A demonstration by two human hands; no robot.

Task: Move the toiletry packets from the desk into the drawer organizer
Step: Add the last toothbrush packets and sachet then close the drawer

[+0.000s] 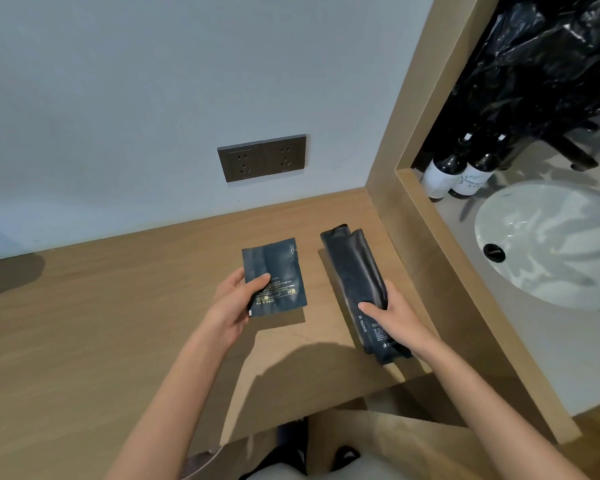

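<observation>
Centre frame, over the wooden surface point(118, 306): pinching a flat square packet point(281, 271), dark blue, in the left hand point(234, 303). Thumb laid across its lower left face, the rest tucked behind. Lifted clear of the wood, shadow underneath. Just to the right, gripping a bundle of long packets point(355, 282) in the right hand point(395, 318), fingers point(390, 289) curled round the near half, thumb on top, far end aimed at the wall. Pale small print on both, gold marks on the square one, all too small to read. Upper centre, a dark double socket plate point(262, 157). Far right, two dark bottles point(444, 174) with white labels, script illegible, beside a white sink point(551, 244).
</observation>
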